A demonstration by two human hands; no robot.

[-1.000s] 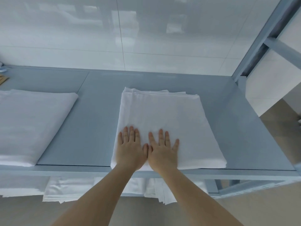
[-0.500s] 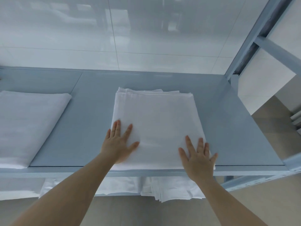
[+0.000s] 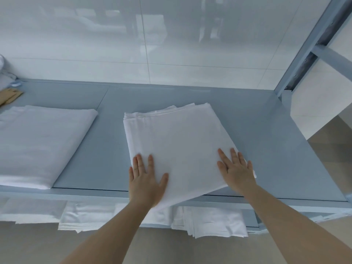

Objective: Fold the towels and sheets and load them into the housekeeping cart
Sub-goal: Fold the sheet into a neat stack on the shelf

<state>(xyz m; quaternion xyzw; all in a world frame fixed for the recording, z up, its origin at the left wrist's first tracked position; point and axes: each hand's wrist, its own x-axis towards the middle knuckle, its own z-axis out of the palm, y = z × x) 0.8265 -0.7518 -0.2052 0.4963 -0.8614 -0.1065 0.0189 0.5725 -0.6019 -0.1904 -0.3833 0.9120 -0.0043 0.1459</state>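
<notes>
A folded white sheet (image 3: 179,141) lies on the blue-grey shelf top (image 3: 266,145), turned at a slant so its near corner hangs over the front edge. My left hand (image 3: 145,180) presses flat on its near left corner with fingers straight. My right hand (image 3: 236,168) lies flat on its right edge, fingers spread. A second folded white sheet (image 3: 40,143) rests on the shelf to the left, apart from both hands.
More white linen (image 3: 209,220) is stacked on the lower shelf under the front edge. A brown card (image 3: 9,96) sits at the far left back. A blue metal upright (image 3: 308,46) rises at the right. White tiled wall stands behind.
My hands slid apart from the sheet's near middle to its left corner and right edge. The sheet has turned, its near corner now hanging over the front edge.
</notes>
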